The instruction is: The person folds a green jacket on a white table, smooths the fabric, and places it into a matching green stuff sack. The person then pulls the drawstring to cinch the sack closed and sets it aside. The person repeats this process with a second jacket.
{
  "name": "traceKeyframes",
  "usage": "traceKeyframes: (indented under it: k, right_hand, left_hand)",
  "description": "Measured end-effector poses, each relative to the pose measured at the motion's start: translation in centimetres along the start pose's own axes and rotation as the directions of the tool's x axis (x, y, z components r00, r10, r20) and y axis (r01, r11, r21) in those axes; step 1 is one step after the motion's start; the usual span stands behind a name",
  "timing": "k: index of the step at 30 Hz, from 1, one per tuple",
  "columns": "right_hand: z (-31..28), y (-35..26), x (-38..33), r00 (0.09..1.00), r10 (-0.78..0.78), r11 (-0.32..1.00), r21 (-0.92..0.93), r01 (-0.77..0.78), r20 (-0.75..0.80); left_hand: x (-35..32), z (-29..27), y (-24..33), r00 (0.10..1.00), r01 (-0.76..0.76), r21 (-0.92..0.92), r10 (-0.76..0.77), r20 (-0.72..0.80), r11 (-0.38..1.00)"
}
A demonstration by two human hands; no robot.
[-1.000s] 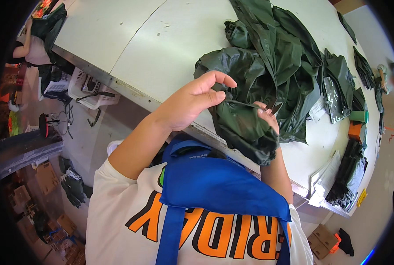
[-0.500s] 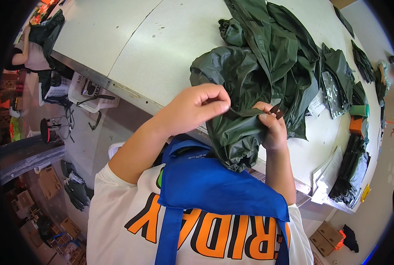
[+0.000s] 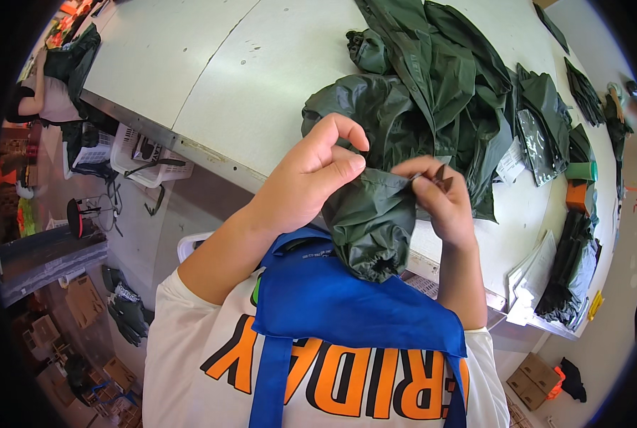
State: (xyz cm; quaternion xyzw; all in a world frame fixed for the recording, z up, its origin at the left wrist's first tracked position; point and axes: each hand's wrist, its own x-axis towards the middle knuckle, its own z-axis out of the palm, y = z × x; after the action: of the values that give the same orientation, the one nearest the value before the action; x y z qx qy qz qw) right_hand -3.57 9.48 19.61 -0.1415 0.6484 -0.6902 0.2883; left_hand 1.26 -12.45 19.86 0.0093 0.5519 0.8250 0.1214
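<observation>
A dark green, shiny garment (image 3: pixel 447 85) lies heaped over the table's near edge, its gathered sleeve cuff (image 3: pixel 381 267) hanging toward my apron. My left hand (image 3: pixel 310 171) is at the upper left of this sleeve. Its thumb meets the raised fabric edge, the index finger arches apart above, and the other fingertips are mostly hidden. On the sleeve's right side, my right hand (image 3: pixel 443 200) pinches the fabric between thumb and fingers. A small dark, pointed thing (image 3: pixel 441 177) sticks out among those fingers; its kind is unclear.
More dark green garments (image 3: pixel 543 114) and a clear plastic bag (image 3: pixel 536 146) lie to the right, near a green roll (image 3: pixel 581 171), an orange block (image 3: pixel 577 196) and papers (image 3: pixel 532 274). A white basket (image 3: pixel 144 157) stands left below the table edge (image 3: pixel 190 146). Another person (image 3: pixel 54 100) handles dark cloth at far left.
My left index finger has lifted away from the thumb. The sleeve and its cuff have shifted slightly left. My right hand has turned a little and still pinches the fabric.
</observation>
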Motion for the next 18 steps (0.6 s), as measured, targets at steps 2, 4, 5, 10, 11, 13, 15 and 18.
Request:
traceKeyframes:
  k: [2,4,5,10,11,13,15,18]
  right_hand:
    - [0.6,0.3,-0.3,0.929,-0.321,0.941,-0.169,0.292,-0.182]
    - [1.3,-0.6,-0.8,0.881,-0.456,0.845,-0.371,0.385,-0.123]
    - [2.4,-1.5,-0.9,0.898,-0.427,0.804,-0.498,0.325,-0.103]
    - [2.6,-0.4,-0.7,0.985,-0.021,0.994,-0.108,0.003,-0.17]
    - [2.5,-0.1,-0.7,0.989,0.04,0.997,0.072,-0.03,-0.144]
    - [2.3,-0.7,-0.9,0.994,0.053,0.987,0.155,-0.037,-0.097]
    - [2.3,-1.2,-1.2,0.996,0.079,0.972,0.226,-0.065,-0.05]
    - [3.1,-2.3,-1.8,0.993,-0.12,0.983,-0.134,0.121,0.02]
  left_hand:
    - [-0.1,0.1,-0.1,0.999,-0.024,0.042,0.025,-0.029,0.999]
    - [-0.1,0.2,-0.1,0.999,-0.026,0.044,0.028,-0.038,0.999]
    - [-0.1,0.4,0.0,0.999,-0.027,0.046,0.029,-0.039,0.999]
    - [-0.4,0.8,0.7,0.992,-0.123,0.227,0.121,0.025,0.966]
    - [-0.3,0.8,0.6,0.982,-0.191,0.281,0.184,0.051,0.941]
    - [-0.4,0.5,0.8,0.994,-0.104,0.3,0.086,0.074,0.948]
    - [-0.5,0.9,1.0,0.995,-0.095,0.358,0.073,0.074,0.929]
    - [-0.5,1.0,1.1,0.997,-0.042,0.373,0.015,0.073,0.927]
